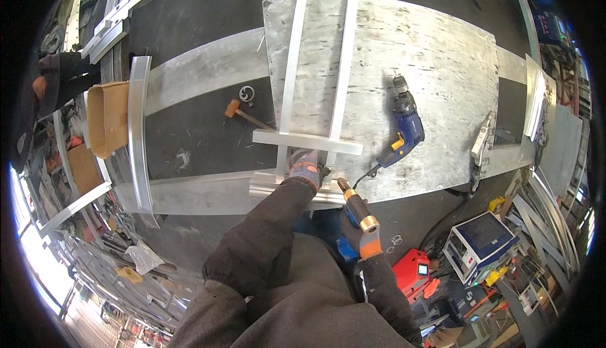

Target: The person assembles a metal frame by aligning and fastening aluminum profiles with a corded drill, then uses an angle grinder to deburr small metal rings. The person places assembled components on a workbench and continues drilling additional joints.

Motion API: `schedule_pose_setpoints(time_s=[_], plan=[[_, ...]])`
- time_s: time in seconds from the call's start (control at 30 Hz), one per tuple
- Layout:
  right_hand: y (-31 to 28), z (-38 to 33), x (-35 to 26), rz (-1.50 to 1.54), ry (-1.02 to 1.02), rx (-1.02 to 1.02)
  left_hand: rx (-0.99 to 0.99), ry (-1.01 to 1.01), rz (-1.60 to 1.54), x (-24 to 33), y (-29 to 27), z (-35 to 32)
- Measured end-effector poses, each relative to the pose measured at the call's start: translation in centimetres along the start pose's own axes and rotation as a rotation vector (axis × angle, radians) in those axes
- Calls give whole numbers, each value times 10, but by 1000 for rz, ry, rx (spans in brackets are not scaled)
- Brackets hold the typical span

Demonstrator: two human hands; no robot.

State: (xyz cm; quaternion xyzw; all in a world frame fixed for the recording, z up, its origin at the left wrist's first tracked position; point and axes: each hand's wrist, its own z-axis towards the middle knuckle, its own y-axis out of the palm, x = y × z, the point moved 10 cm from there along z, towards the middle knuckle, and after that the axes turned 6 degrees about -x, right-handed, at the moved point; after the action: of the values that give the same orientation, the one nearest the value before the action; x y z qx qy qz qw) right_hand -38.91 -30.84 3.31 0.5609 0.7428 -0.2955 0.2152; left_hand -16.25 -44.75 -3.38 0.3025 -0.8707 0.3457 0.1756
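My left hand (305,167), in a grey and orange glove, is closed at the near end of a ladder-like aluminium frame (343,70), between its two long rails. A crossbar (308,141) lies just beyond its fingers, and shorter aluminium profiles (265,184) lie beside the wrist. To the right, my gloved right hand (368,243) grips a gun-shaped tool (358,206) with a dark barrel, pointed tip and brass-coloured rear cap. Its tip points at the frame's near right end; contact cannot be made out. The tool hides most of that hand's fingers.
A blue corded drill (406,124) lies on the scuffed metal sheet (454,108). Left of the frame are an orange-headed mallet (233,108) and a cardboard box (108,119). A red machine (413,272) and a white-blue unit (483,244) stand at lower right. Another person's dark sleeve (69,73) shows far left.
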Motion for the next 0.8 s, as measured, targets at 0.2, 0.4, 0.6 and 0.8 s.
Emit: schedule_pose_setpoints(time_s=[0.2, 0.4, 0.6, 0.8], plan=[[16, 11, -16, 36, 113, -69, -60, -39, -74, -2, 3, -1], [22, 15, -58, -250, -29, -95, -111, -51, -101, -3, 4, -1], [26, 19, -57, -139, -55, -153, -308, -133, -74, -8, 17, -2], [27, 16, -74, -116, -32, -130, -274, -116, -91, -5, 12, -2]])
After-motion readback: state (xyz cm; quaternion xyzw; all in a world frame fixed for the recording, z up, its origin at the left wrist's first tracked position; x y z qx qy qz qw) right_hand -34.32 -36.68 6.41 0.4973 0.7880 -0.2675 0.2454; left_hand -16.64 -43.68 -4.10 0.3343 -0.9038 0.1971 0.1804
